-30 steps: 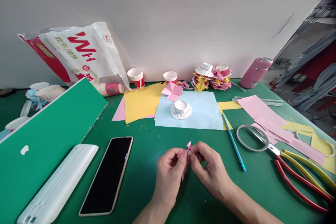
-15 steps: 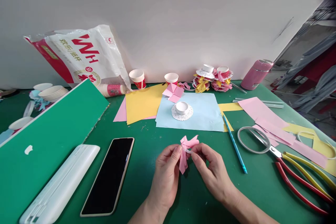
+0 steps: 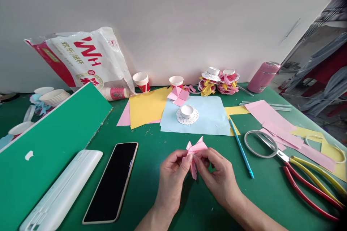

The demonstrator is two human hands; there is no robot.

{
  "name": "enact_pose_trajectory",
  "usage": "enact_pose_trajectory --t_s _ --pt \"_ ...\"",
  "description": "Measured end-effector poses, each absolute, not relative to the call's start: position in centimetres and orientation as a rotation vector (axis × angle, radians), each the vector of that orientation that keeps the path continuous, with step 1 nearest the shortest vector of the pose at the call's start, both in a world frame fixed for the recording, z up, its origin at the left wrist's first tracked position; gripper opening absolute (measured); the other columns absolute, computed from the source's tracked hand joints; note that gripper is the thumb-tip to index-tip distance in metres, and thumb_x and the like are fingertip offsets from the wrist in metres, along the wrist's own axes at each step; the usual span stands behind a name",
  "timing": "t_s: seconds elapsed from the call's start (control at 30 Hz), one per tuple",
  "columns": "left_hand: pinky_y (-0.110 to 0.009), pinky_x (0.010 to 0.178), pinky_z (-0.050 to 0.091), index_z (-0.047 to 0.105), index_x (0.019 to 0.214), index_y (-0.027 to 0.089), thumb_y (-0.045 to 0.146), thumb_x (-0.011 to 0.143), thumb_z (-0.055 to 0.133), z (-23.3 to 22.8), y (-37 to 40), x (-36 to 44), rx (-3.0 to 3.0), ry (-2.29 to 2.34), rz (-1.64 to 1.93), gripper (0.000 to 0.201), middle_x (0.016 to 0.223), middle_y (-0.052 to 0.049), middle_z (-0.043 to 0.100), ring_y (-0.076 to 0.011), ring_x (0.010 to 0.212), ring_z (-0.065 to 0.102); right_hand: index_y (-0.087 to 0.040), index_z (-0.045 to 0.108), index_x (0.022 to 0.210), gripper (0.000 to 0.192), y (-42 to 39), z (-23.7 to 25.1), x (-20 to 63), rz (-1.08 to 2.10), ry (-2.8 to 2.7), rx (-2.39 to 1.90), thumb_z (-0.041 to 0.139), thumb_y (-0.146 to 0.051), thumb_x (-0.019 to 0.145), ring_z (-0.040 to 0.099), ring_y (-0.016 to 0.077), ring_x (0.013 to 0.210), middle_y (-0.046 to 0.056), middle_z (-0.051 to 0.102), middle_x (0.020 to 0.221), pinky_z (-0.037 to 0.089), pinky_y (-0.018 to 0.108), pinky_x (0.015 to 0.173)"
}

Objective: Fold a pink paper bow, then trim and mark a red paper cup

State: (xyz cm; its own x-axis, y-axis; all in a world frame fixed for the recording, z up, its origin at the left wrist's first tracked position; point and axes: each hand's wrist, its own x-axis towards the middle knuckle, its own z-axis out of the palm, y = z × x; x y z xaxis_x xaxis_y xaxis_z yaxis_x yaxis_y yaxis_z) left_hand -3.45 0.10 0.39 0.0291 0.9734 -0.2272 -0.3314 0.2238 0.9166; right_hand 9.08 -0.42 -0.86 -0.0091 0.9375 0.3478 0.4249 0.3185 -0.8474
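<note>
A: Where is the pink paper piece (image 3: pixel 195 150) at this moment?

B: Low in the centre of the frame, held above the green table (image 3: pixel 151 140). Both hands pinch it: the left hand (image 3: pixel 173 178) has thumb and forefinger closed on its left side, and the right hand (image 3: pixel 215 177) nips it from the right, fingertips almost meeting the left's.

A: What differs from half a second ago?

B: Then the piece hung mostly downward beside the left thumb, with a small flap above. Now its pointed flaps stand up and spread toward the upper right, and only a short tail hangs below the fingers. The hands have drawn closer together. A second ago barely a sliver of pink showed between them.

A: And the surroundings?

B: They have not moved. A black phone (image 3: pixel 111 181) lies at lower left of the hands, with a white case (image 3: pixel 61 191) left of it and a green board (image 3: pixel 51 140) further left. Above the hands a light blue sheet (image 3: pixel 211 115) carries a small white cup (image 3: pixel 187 111) on a frilled paper base. A yellow sheet (image 3: pixel 146 106) lies left of the blue one. A blue pencil (image 3: pixel 241 148) lies slanted to the right of the hands, and scissors (image 3: pixel 292 162) with red and yellow handles lie at far right. A pink bottle (image 3: pixel 262 76) leans by the wall at upper right, and a printed bag (image 3: pixel 81 57) at upper left.
</note>
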Motion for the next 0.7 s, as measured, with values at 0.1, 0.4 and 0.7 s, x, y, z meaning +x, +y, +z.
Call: enact_pose_trajectory --t_s 0.1,0.4,0.7 --pt "-0.021 0.065 0.043 0.068 0.072 0.015 0.028 0.073 0.068 0.3 0.3 -3.5 0.751 1.099 1.211 0.013 0.068 0.0 0.061 -0.0105 0.067 0.052 -0.018 0.06 0.076 0.009 -0.4 -0.8 9.1 0.643 -1.604 -1.25 0.054 -0.015 0.082 0.048 0.012 0.057 0.001 0.057 0.067 0.04 0.022 0.054" --pt "-0.022 0.067 0.046 0.068 0.069 0.016 0.02 0.071 0.07 0.6 0.8 -4.0 0.438 0.836 1.14 0.005 0.07 -0.001 0.067 -0.0111 0.069 0.059 -0.015 0.067 0.077 0.021 0.2 -1.3 9.1 1.235 -1.109 -1.15 0.06 -0.035 0.08 0.053 0.0137 0.061 0.002 0.063 0.068 0.044 0.024 0.057" --pt "-0.032 0.069 0.049 0.066 0.074 0.015 0.028 0.079 0.061 1.0 0.5 -4.2 0.715 0.95 1.078 0.015 0.073 -0.005 0.068 -0.0201 0.074 0.064 -0.019 0.072 0.09 0.028 2.9 -0.7 15.4 0.705 -1.061 -1.47 0.066 -0.038 0.071 0.063 0.022 0.076 0.007 0.072 0.083 0.048 0.033 0.067"
